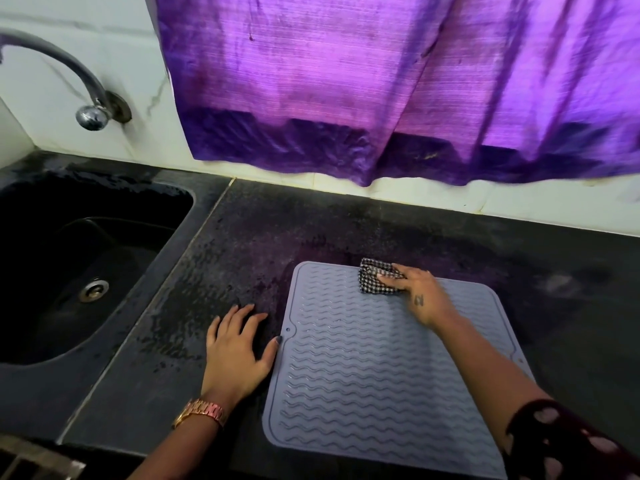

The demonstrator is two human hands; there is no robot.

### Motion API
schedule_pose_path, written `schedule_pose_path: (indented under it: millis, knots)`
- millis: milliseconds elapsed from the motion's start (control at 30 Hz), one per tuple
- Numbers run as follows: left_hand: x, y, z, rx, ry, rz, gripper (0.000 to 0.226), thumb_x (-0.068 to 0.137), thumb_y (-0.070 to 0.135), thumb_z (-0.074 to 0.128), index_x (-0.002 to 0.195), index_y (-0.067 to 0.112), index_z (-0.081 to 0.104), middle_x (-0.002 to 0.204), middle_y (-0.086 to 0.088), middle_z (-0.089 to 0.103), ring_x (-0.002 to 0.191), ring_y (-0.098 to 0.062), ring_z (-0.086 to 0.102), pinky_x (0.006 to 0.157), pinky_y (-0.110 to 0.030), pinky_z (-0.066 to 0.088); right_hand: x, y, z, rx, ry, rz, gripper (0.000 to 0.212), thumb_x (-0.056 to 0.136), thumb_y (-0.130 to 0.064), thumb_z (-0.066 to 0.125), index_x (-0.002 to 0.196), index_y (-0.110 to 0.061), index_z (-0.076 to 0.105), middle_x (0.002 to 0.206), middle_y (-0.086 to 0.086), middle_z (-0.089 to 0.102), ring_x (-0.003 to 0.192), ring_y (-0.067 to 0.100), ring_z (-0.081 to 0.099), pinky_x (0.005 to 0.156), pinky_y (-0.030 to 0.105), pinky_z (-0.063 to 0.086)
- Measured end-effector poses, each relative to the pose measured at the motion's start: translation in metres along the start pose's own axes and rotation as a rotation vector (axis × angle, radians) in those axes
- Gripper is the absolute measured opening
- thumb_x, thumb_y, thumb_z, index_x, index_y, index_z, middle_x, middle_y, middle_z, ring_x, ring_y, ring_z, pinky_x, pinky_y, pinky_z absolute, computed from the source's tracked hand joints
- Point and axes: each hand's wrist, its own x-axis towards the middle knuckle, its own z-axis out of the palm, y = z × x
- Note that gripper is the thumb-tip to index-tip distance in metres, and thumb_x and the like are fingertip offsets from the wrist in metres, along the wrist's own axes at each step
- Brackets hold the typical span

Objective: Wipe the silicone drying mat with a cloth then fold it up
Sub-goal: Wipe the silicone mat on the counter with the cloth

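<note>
We're on the dark speckled table [242, 244], the grey silicone mat [374, 368] lying flat with its wavy ridges up. Our left hand [235, 351] spreads open beside it, thumb touching its edge. Our right hand [420, 294] presses the bunched checked cloth [372, 280] at the far edge. Best wipe along the ridges, steadily.

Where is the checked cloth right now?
The checked cloth lies on the far edge of the grey drying mat, pressed down by the right hand, just below the purple curtain.
</note>
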Motion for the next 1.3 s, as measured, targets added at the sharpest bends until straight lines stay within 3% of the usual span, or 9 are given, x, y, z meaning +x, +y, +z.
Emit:
schedule_pose_path:
  millis: [100,200,300,467,567,767,933,1167,1300]
  knots:
    - [0.0,0.0,0.0,0.006,-0.003,-0.003,0.071,0.078,0.067,0.024,0.126,0.026,0.056,0.141,0.0,0.046,0.138,-0.021,0.031,0.117,-0.043,0.011,-0.003,0.005,0.006,0.012,-0.074,0.026,0.084,0.081,0.017,0.038,0.135,-0.047,0.039,0.155,-0.003,0.02,0.142,0.024,0.018,0.118,0.044,0.011]
    - [0.0,0.0,-0.001,0.007,-0.01,-0.002,0.073,0.077,0.067,0.023,0.126,0.026,0.056,0.142,0.0,0.046,0.138,-0.021,0.031,0.117,-0.043,0.01,0.007,0.01,-0.01,0.117,-0.128,-0.011,0.068,0.084,0.014,0.042,0.129,-0.036,0.051,0.151,0.003,0.032,0.137,0.027,0.031,0.114,0.039,0.026]
    - [0.0,0.0,-0.001,0.007,-0.008,-0.008,0.071,0.077,0.066,0.024,0.125,0.025,0.057,0.14,-0.001,0.047,0.137,-0.022,0.033,0.116,-0.043,0.011,0.002,0.02,-0.019,0.118,0.032,0.031,0.066,0.081,0.016,0.043,0.121,-0.034,0.06,0.142,0.003,0.046,0.128,0.026,0.043,0.109,0.039,0.035]
    - [0.001,0.0,0.0,0.025,-0.011,-0.005,0.072,0.077,0.066,0.024,0.125,0.025,0.057,0.141,-0.002,0.047,0.137,-0.023,0.034,0.116,-0.044,0.012,-0.032,0.039,0.002,-0.021,-0.022,0.138,0.073,0.088,0.008,0.039,0.135,-0.048,0.036,0.156,-0.006,0.019,0.144,0.019,0.012,0.115,0.049,-0.005]
    - [0.001,-0.001,-0.001,0.024,-0.013,-0.003,0.073,0.076,0.066,0.023,0.125,0.024,0.058,0.14,-0.003,0.047,0.136,-0.024,0.034,0.116,-0.045,0.013,-0.021,0.038,-0.008,-0.063,-0.11,0.108,0.067,0.088,0.003,0.044,0.134,-0.046,0.04,0.154,-0.003,0.025,0.142,0.017,0.02,0.112,0.049,-0.013]
    - [0.0,-0.001,-0.001,0.028,-0.02,-0.004,0.074,0.076,0.066,0.022,0.126,0.024,0.057,0.142,-0.002,0.046,0.138,-0.023,0.032,0.116,-0.044,0.011,-0.04,0.033,-0.011,0.034,0.068,0.076,0.068,0.078,0.011,0.047,0.124,-0.038,0.056,0.141,0.004,0.048,0.127,0.026,0.046,0.113,0.044,0.026]
    - [0.002,-0.001,0.001,0.034,-0.021,-0.005,0.073,0.076,0.066,0.023,0.126,0.024,0.056,0.142,-0.002,0.046,0.138,-0.024,0.031,0.115,-0.045,0.012,-0.07,0.03,0.013,-0.014,0.059,0.075,0.075,0.081,0.009,0.044,0.135,-0.043,0.042,0.153,0.001,0.028,0.138,0.028,0.027,0.116,0.042,0.016]
    - [0.0,-0.003,0.002,0.034,-0.02,0.004,0.075,0.076,0.066,0.022,0.126,0.022,0.057,0.142,-0.005,0.046,0.138,-0.025,0.031,0.115,-0.045,0.012,-0.072,0.026,-0.015,0.066,0.064,0.08,0.071,0.077,0.015,0.045,0.122,-0.038,0.059,0.139,0.004,0.05,0.123,0.028,0.049,0.101,0.038,0.042]
    - [0.002,-0.003,0.003,0.035,-0.016,0.004,0.074,0.075,0.065,0.025,0.125,0.021,0.058,0.141,-0.006,0.047,0.137,-0.027,0.033,0.115,-0.046,0.013,-0.114,0.019,0.015,-0.014,0.087,0.068,0.08,0.076,0.015,0.045,0.134,-0.042,0.042,0.151,0.0,0.031,0.135,0.028,0.03,0.114,0.044,0.02]
